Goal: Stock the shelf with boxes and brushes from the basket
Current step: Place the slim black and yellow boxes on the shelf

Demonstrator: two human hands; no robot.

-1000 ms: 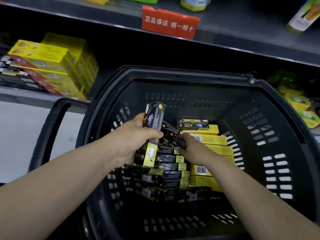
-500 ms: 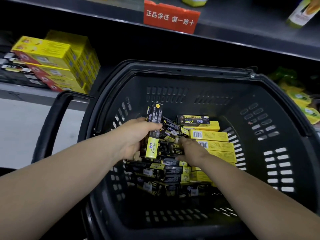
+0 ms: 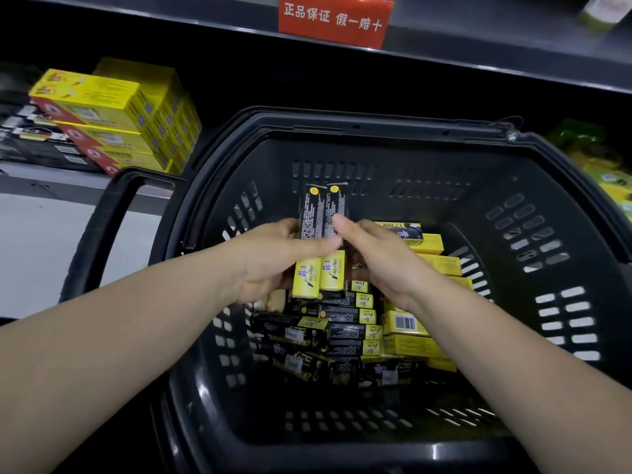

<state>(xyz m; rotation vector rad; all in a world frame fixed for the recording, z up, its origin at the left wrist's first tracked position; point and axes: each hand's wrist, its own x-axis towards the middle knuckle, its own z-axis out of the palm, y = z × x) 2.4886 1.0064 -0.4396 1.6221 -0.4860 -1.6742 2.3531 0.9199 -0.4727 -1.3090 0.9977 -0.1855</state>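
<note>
Two boxes (image 3: pixel 323 213) upright over basket (image 3: pixel 376 122), in closed grip of left hand (image 3: pixel 270 265) and right hand (image 3: pixel 386 265).

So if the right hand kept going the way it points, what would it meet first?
The boxes in the left hand: the right hand has its thumb on one. Past them, probably the basket wall.
</note>
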